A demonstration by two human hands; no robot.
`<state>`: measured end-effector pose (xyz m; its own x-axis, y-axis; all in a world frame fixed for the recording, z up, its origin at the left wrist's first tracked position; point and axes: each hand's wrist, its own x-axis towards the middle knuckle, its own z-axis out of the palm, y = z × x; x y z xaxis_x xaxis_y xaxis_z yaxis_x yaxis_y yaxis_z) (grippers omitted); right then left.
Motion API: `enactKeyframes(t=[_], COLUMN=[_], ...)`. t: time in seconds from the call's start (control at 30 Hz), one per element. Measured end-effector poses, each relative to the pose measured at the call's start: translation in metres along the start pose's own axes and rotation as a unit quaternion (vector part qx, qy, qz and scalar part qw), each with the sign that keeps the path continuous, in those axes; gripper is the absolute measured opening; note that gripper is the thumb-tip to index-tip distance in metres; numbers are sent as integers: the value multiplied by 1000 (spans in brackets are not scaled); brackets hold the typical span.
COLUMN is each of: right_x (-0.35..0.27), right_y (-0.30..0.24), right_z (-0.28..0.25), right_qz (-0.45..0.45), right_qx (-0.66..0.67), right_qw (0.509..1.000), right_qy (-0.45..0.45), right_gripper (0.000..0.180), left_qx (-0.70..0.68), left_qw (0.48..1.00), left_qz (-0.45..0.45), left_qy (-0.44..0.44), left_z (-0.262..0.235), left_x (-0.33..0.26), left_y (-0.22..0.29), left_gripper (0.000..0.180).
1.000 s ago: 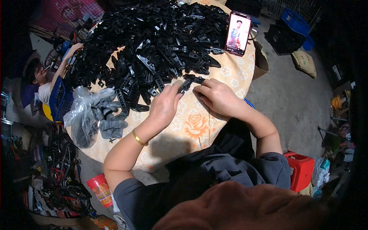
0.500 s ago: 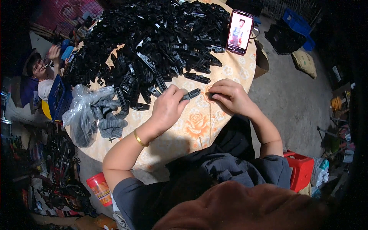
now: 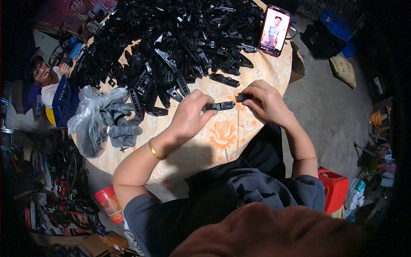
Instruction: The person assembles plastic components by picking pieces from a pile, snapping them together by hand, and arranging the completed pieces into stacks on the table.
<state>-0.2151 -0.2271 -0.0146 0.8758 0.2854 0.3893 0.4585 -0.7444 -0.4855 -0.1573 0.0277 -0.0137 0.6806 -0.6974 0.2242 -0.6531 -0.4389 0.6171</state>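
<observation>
My left hand point(image 3: 191, 112), with a gold bangle on its wrist, is closed on one end of a long black plastic part point(image 3: 222, 106). Its free end points right, toward my other hand. My right hand point(image 3: 266, 100) pinches a small black plastic piece point(image 3: 241, 98) between thumb and fingertips. Only a narrow gap, if any, lies between the two pieces; I cannot tell whether they touch. Both hands are above the flowered tablecloth point(image 3: 222, 135). Just beyond them lies a loose black part point(image 3: 224, 80), in front of a big heap of similar black parts point(image 3: 171, 47).
A lit phone point(image 3: 275, 31) stands at the table's far right edge. Left of my hands lie grey knit gloves point(image 3: 124, 133) and a clear plastic bag point(image 3: 90, 128). A person point(image 3: 45, 75) sits at the far left by a blue crate point(image 3: 65, 100). A red stool point(image 3: 333, 190) stands at right.
The long part has turned nearly level, and my right hand's small piece now shows, close to its end. The other person's raised hand has come down. My view has shifted slightly.
</observation>
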Motion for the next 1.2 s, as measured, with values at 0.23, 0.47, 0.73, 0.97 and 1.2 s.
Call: enactKeyframes(t=[0.23, 0.47, 0.73, 0.97, 1.2], right_x=[15, 20, 19, 37, 41], right_y=[-17, -13, -1, 3, -2], right_z=[6, 13, 26, 18, 21], right_qz=[-100, -102, -131, -24, -76], right_qx=[4, 16, 132, -30, 58], right_qw=[995, 994, 982, 997, 994], right_qy=[-14, -38, -46, 69, -52], right_gripper=[24, 22, 21, 24, 21], left_qx=[-14, -15, -64, -126, 65], left_qw=[999, 999, 995, 989, 993], left_qz=[-35, -31, -50, -37, 66], left_qy=[3, 7, -53, -66, 76], left_z=[-3, 2, -4, -6, 5], left_x=[-1, 1, 8, 7, 6], left_y=[5, 3, 8, 9, -4], left_gripper=[21, 17, 19, 25, 36])
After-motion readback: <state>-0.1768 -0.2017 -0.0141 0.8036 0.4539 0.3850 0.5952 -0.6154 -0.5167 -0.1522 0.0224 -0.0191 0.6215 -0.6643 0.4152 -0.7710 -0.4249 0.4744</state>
